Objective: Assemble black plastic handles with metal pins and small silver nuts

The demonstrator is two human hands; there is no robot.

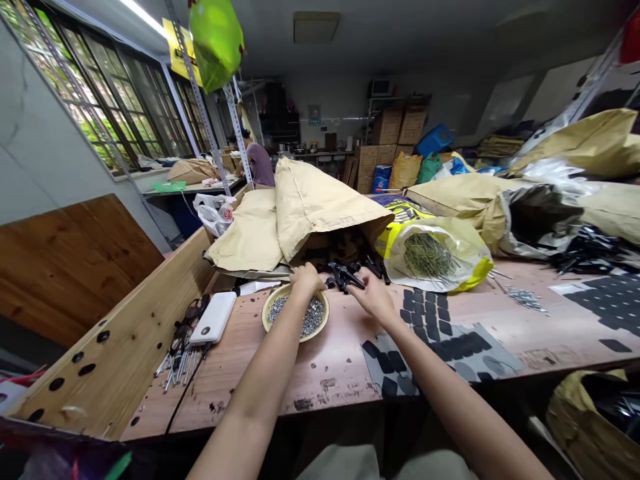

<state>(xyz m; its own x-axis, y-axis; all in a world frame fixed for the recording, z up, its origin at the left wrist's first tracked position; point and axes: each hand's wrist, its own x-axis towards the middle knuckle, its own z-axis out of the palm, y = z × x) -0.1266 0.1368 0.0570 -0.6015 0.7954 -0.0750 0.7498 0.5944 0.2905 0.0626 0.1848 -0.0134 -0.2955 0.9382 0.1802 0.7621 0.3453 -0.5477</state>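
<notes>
Gripping: right hand (374,299), fingers closed on a slim black plastic-looking part (355,279) before a tan paper-like sack (320,200). Left hand (306,280): at far rim of round cream bowl (265,315), finger closure untellable. Risk: wrist knock could tip bowl, scattering small silvery metal pieces (314,313).

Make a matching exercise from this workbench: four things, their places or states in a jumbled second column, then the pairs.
1. Bowl
2. Right hand
3. Slim white device
4. Yellow-and-white bag

A. Lying flat, left of the bowl
B. Open, thin greenish pieces inside
C. Holding small silvery pieces
D. At the black parts

Pairs: 1-C, 2-D, 3-A, 4-B
</notes>
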